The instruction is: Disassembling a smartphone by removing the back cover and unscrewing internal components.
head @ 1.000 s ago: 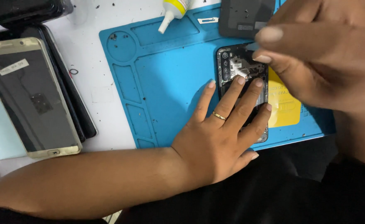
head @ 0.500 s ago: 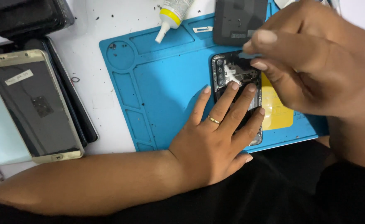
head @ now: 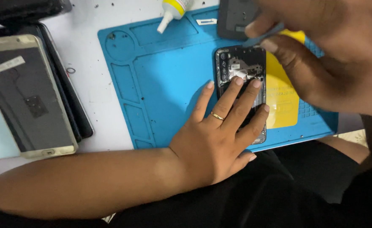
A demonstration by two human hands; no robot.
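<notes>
An opened phone (head: 243, 63) lies face down on a blue work mat (head: 164, 88), its circuit board bare at the top. My left hand (head: 219, 135) lies flat on the phone's lower half, fingers spread, a gold ring on one finger. My right hand (head: 321, 50) hovers over the phone's upper right corner and pinches a thin blue-grey tool (head: 264, 36) between thumb and forefinger. The tool's tip is hidden. A yellow card (head: 281, 90) lies on the mat just right of the phone.
A glue bottle (head: 173, 10) lies at the mat's top edge, beside a dark phone back cover (head: 234, 19). A gold-rimmed phone (head: 25, 97) lies face up on stacked dark devices (head: 74, 105) on the white table at left. A small ring (head: 70, 70) sits near them.
My right hand has lifted up and to the right off the board, which now shows. The view has shifted slightly. My left hand stays pressed on the phone.
</notes>
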